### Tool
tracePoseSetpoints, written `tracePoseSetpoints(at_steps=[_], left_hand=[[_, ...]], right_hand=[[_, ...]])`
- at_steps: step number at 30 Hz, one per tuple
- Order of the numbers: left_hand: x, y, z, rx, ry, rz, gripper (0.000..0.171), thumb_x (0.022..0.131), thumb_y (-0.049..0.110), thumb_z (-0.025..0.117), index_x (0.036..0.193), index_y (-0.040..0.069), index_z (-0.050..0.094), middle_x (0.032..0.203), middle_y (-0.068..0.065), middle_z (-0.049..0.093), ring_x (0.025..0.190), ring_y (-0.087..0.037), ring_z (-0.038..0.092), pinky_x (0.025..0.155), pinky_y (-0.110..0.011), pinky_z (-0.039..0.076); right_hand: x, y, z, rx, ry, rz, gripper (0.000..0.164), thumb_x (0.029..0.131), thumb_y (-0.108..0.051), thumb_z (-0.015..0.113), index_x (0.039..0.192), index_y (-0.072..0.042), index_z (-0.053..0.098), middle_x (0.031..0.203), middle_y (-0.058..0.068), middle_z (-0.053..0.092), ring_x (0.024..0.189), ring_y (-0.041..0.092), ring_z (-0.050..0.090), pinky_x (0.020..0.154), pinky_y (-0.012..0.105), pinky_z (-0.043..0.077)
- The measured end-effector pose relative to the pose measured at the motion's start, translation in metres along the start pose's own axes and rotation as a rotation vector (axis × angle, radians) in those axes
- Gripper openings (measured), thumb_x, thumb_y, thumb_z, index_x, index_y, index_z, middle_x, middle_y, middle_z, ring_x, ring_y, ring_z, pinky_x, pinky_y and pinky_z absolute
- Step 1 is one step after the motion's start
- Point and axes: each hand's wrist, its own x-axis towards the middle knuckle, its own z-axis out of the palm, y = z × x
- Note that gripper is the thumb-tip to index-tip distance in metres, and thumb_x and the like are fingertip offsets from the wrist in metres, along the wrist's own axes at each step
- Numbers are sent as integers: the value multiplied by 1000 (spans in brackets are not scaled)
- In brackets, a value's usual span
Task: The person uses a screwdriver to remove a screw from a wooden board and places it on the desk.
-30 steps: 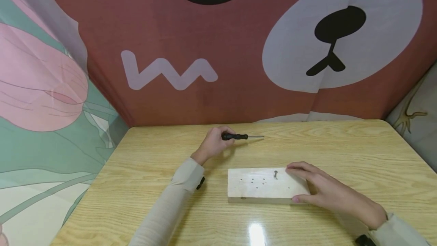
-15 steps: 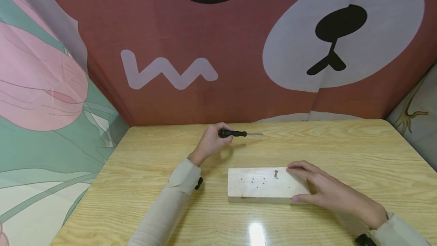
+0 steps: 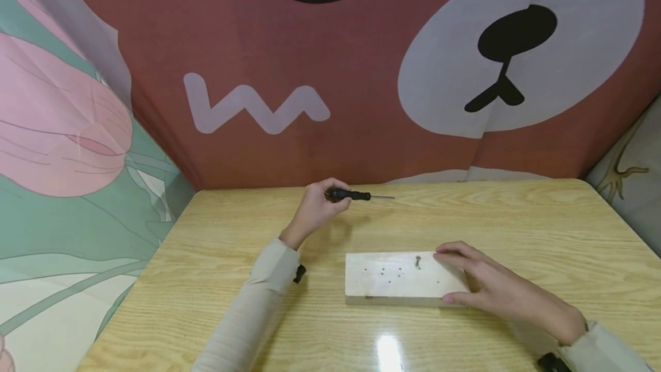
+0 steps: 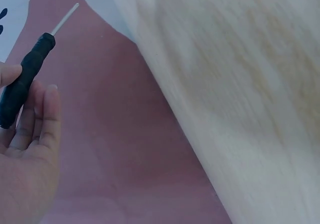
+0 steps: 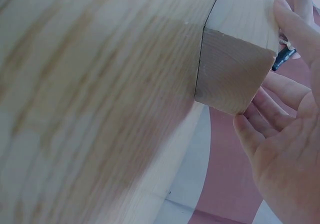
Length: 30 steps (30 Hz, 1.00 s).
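My left hand pinches a black-handled screwdriver above the back of the table, its metal shaft pointing right. In the left wrist view the thumb lies on one side of the screwdriver handle, with fingers behind it. A pale wooden block lies flat on the table, with several small holes in its top. One screw sticks up from the block near its back edge. My right hand grips the block's right end, thumb at the front side and fingers at the back; the right wrist view shows the bare end face.
The wood-grain table reaches back to a reddish cloth backdrop with a cartoon face. A green and pink patterned cloth hangs along the left side.
My left hand has lifted the screwdriver slightly and moved it back and a little left, toward the table's far edge. The right hand and the block have stayed in place.
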Motion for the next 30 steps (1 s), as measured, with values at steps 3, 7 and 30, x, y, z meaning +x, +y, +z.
tracePoseSetpoints(at_steps=[3,7,30], left_hand=[[0,3,-2,6,1,4,16,90,10,72,106,9,72,96,-9,71,71,-14,62,60,-24,54],[-1,5,-3,20,15,22,16,90,11,72,106,10,72,94,-8,72,72,-14,62,61,-24,54],[-11,25,1,-111,106,162,22,90,9,73,112,7,70,99,-11,71,84,-17,69,74,-29,62]], right_hand=[[-1,0,-1,1,1,4,69,85,-52,71,136,-8,59,135,3,54,121,22,55,93,38,55],[-1,-1,0,-23,32,-26,67,84,-50,74,136,-10,59,134,1,53,118,18,55,91,33,56],[-5,-4,-1,0,2,18,69,88,-51,67,141,-8,55,142,4,53,127,24,53,95,40,55]])
